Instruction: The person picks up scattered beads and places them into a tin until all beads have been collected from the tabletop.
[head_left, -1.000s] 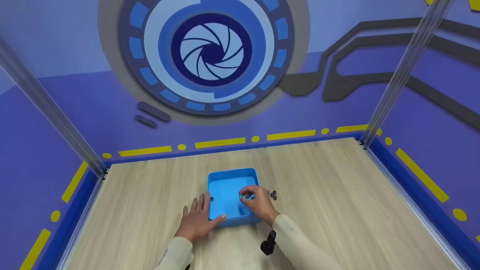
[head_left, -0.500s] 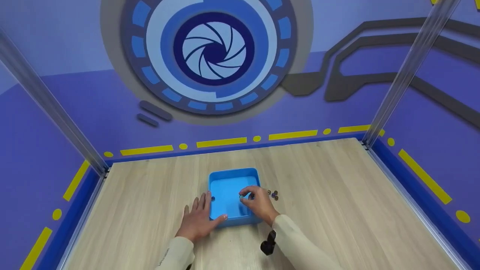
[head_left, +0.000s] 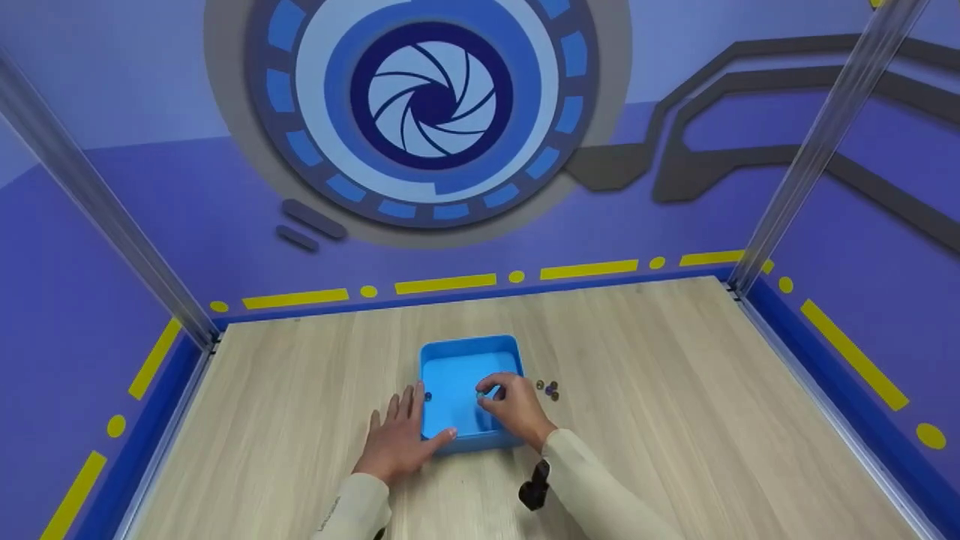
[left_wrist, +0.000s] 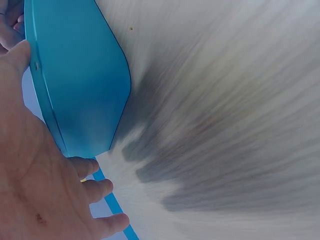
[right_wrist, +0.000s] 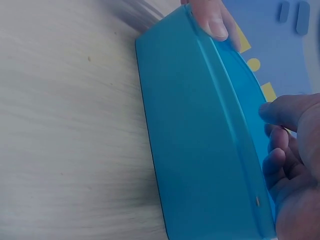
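A blue rectangular box [head_left: 472, 442] stands open-topped on the wooden table. My left hand [head_left: 394, 446] rests at its left front corner, fingers spread and straight, with the thumb on the front rim. Over the box's right half, my right hand [head_left: 519, 411] pinches a small greenish marble [head_left: 481, 394] between thumb and forefinger; in the right wrist view the marble is hidden behind the fingers. One dark marble [head_left: 428, 397] lies inside the box by the left wall. To the right of the box, several dark marbles [head_left: 553, 390] sit in a loose cluster on the table.
The wooden table [head_left: 660, 420] is enclosed by printed blue-purple panels [head_left: 480, 259] at the back and sides. Metal posts [head_left: 817, 150] stand at the rear corners. A black device [head_left: 534, 487] hangs from the right wrist.
The view has shifted slightly. Both hands keep nearly the same places at the box, and the right hand still pinches the greenish marble.
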